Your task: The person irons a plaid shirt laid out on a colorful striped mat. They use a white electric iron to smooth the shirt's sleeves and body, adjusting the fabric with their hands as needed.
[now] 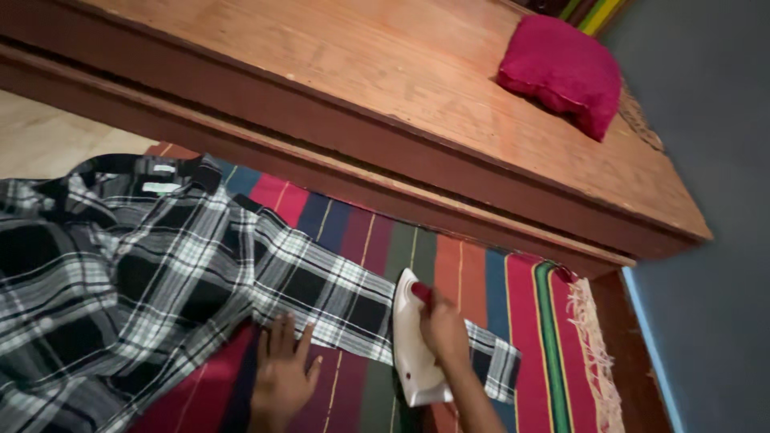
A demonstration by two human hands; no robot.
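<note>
Red cushion point(561, 70), wooden bed frame point(385, 88), perhaps

You're working on a striped mat point(481, 281) spread on the floor, just beside a wooden bed frame point(385, 72). On the mat lies 1 black-and-white checked shirt point(144, 281); on the frame's boards sits 1 red cushion point(561, 72).

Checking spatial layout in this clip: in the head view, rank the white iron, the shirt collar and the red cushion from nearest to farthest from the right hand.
1. White iron: held in the right hand, on the plaid sleeve.
2. Shirt collar: far to the left, at the top of the shirt.
3. Red cushion: up on the wooden platform, upper right; farthest, though not by much over the collar.
</note>
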